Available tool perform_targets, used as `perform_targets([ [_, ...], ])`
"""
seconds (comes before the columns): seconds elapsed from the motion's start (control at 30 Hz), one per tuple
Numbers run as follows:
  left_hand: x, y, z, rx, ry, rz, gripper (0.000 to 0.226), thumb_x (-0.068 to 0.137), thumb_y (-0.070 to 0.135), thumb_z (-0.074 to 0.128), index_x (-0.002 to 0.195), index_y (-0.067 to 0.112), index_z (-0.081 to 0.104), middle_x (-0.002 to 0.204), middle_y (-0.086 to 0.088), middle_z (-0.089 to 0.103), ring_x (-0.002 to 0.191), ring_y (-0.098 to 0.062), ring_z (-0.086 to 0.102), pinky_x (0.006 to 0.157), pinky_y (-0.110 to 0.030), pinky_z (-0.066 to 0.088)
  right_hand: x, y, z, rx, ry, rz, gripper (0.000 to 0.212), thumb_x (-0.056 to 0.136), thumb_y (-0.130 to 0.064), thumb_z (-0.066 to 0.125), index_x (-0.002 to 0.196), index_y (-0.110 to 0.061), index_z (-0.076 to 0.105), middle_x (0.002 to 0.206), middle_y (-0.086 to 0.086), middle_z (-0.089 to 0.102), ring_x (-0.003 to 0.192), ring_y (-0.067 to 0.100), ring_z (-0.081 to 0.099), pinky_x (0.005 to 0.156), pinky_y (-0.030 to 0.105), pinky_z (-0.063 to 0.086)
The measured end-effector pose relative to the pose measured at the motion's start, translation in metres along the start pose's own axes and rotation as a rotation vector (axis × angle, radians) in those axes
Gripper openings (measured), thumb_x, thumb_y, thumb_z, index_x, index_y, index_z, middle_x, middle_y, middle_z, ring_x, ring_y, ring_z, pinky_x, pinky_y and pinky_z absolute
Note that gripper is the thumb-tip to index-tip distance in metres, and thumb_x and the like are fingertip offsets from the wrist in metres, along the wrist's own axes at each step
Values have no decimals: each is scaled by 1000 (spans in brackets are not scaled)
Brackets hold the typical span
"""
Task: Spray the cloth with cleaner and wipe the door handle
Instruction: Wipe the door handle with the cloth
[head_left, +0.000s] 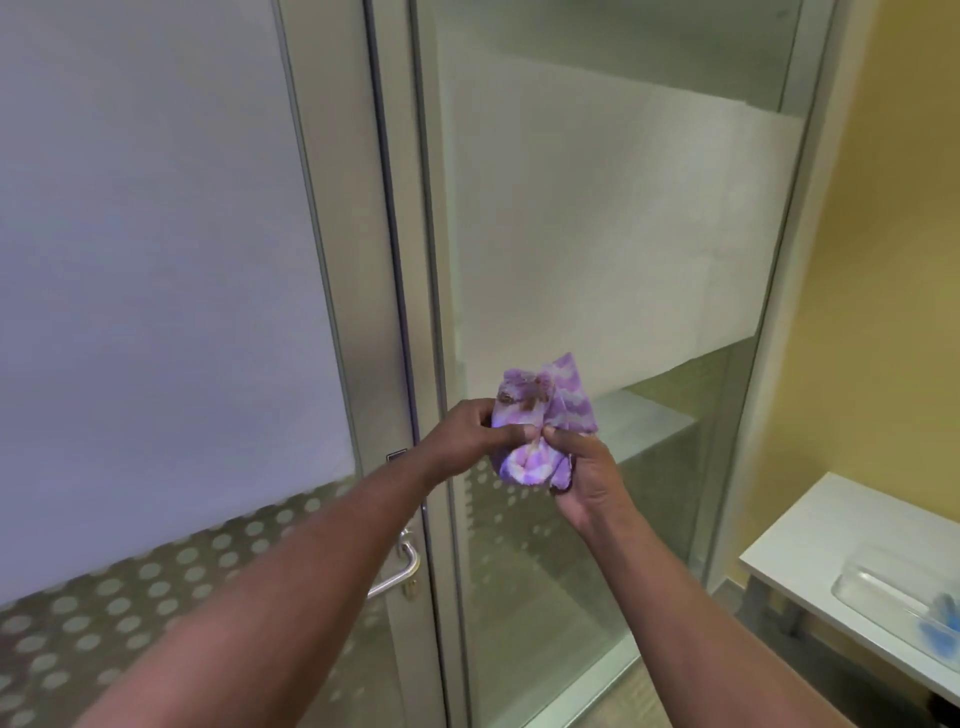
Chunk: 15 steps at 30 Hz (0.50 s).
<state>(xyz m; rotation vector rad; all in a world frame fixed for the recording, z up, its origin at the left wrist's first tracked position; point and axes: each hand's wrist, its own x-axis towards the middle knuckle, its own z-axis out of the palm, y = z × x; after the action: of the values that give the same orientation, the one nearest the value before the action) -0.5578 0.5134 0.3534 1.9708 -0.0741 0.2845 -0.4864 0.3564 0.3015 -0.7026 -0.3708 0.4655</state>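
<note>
A bunched purple-and-white cloth (540, 415) with brownish stains near its top is held in front of a glass door, at about chest height. My left hand (467, 434) pinches its left side and my right hand (584, 475) grips its lower right part; both thumbs press into the fabric. The silver lever door handle (402, 569) sits lower left of the cloth, partly hidden behind my left forearm, with a keyhole just below it. No spray bottle is in view.
A frosted glass door (156, 312) with a dotted band fills the left; a fixed glass panel (597, 234) stands beside it. A white table (831, 525) at the lower right carries a clear plastic tray (883, 582) with something blue. A yellow wall (893, 260) rises on the right.
</note>
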Motion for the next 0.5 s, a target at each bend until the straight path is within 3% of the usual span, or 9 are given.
perform_targets([
  [0.07,6,8,12,-2,11,6,31,85,21,83,111,7,74,107,-13,79,99,-24,76,88,-41,59,-3,-13,-10,-60,-7,-55,45,80,3,63,123,16,64,106,26,74,90,35,73,105,56,50],
  [0.17,19,14,32,47,17,14,34,86,14,81,117,5,70,111,-17,77,99,-27,75,92,-49,58,-6,-39,-24,-170,-25,-147,39,78,-8,72,115,5,72,103,20,77,88,33,74,84,42,60],
  [0.33,43,26,67,147,-33,47,40,82,26,79,111,2,67,103,-17,77,85,-23,73,80,-46,60,-1,-86,-45,-371,30,-201,61,72,-10,85,128,0,64,111,20,74,96,35,72,92,48,58],
  [0.43,60,34,86,152,-49,61,45,76,30,74,106,-2,65,92,-11,72,77,-18,65,73,-38,55,1,-107,-60,-567,37,-203,52,65,-12,94,113,-6,74,104,17,79,91,35,77,77,37,63],
  [0.5,75,38,97,149,-51,58,43,73,28,76,104,0,66,91,-10,72,76,-18,65,76,-37,55,4,-118,-73,-602,79,-194,45,62,-13,96,102,-5,78,100,19,79,92,41,77,73,38,64],
])
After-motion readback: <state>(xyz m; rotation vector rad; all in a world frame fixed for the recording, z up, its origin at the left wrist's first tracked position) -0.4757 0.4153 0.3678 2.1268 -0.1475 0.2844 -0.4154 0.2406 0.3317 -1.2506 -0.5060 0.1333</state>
